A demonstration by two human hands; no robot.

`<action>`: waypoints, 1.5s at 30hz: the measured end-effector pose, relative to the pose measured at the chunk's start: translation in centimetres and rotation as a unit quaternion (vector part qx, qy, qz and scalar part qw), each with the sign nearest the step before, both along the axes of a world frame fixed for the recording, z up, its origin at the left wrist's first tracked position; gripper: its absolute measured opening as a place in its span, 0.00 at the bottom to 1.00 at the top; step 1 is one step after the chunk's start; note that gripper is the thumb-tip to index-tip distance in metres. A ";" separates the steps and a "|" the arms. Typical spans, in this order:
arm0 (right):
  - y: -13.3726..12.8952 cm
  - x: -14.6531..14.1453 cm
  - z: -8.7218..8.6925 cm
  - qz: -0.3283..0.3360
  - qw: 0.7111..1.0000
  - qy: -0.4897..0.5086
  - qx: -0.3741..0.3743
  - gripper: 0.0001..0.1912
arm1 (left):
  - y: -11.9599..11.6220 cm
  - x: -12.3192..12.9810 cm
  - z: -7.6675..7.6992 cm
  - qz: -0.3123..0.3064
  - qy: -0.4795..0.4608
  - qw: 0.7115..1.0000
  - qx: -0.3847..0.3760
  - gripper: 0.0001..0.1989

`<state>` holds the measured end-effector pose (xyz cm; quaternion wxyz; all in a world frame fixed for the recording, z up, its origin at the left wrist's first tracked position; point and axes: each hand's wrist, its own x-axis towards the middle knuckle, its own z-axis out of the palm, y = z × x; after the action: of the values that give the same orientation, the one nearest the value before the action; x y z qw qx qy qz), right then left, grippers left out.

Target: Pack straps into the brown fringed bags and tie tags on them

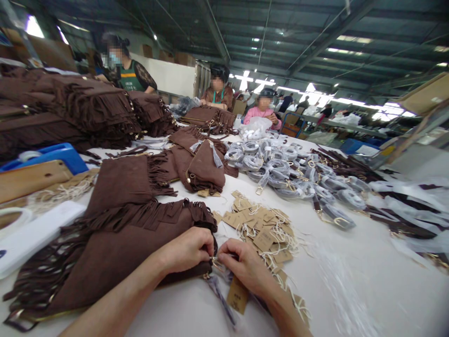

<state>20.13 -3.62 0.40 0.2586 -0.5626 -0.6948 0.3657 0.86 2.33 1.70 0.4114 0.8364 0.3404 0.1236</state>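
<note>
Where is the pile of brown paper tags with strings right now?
The pile of paper tags lies on the white table just beyond the right hand, between the brown fringed bag and the wrapped straps.

The fringed bag [115,243] is matt brown suede-like cloth with a small gold metal ring at its corner. At three o'clock of it lie kraft-paper tags [261,231] on rough string. The table [351,290] is smooth white, and the wrapped straps [280,168] at one o'clock shine in glossy clear plastic.
</note>
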 end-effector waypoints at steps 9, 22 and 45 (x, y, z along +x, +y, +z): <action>-0.1 -0.4 0.4 0.001 1.000 -0.007 0.001 0.08 | -0.3 -0.2 0.3 -0.010 0.002 1.000 0.023 0.07; 0.0 0.5 0.0 -0.010 0.996 0.078 -0.051 0.10 | -0.9 0.4 0.1 0.055 -0.069 0.995 0.050 0.07; 0.9 -1.4 0.7 -0.081 0.970 0.226 -0.043 0.12 | -0.8 0.9 0.0 0.100 -0.073 0.992 -0.036 0.04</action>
<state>18.74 -2.72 1.07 0.4135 -0.5303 -0.5538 0.4910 1.72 1.50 1.74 0.4506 0.7713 0.3958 0.2130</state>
